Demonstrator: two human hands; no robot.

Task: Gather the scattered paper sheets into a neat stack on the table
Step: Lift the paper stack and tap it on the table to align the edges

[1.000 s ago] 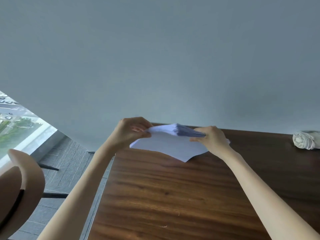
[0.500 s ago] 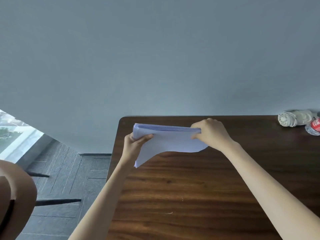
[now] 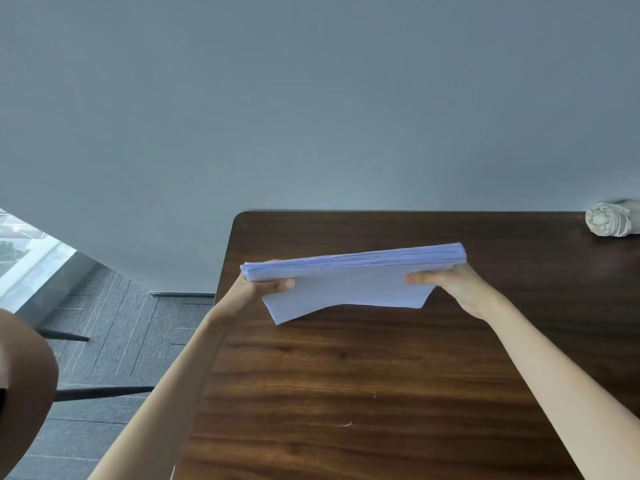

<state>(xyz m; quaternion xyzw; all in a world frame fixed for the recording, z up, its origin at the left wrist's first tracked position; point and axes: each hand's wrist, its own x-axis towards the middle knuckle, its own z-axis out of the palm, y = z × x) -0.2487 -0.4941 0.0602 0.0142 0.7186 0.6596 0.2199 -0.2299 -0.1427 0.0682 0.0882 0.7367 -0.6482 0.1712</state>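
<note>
Paper sheets point(image 3: 353, 292) are gathered into one thick bundle, held up between the person's two hands over the far half of the dark wooden table point(image 3: 346, 393). The left hand point(image 3: 256, 289) grips the bundle's left end, with the left thumb point(image 3: 282, 284) laid across the near face and the other fingers hidden behind the paper. The right hand point(image 3: 457, 289) holds the opposite end the same way, the right thumb point(image 3: 417, 278) pressed flat on the near face. Both grips are closed on the paper close to its upper edge.

Between the hands, the sheet edges along that upper edge line up as a layered bluish band. It is tilted, so the end at the right hand sits higher than the end at the left. Below the grip the near sheet hangs loose. Its lower edge bows upward in the middle, and one corner droops lowest just under the left hand. Whether that corner touches the tabletop I cannot tell.

Well beyond the right hand, a rolled pale cloth point(image 3: 607, 221) lies at the table's far edge, against the grey wall point(image 3: 311, 98). Out past the left hand, off the table, are grey tiled floor point(image 3: 114, 323), a strip of window point(image 3: 27, 251) and a brown rounded shape point(image 3: 24, 393) I cannot make out.
</note>
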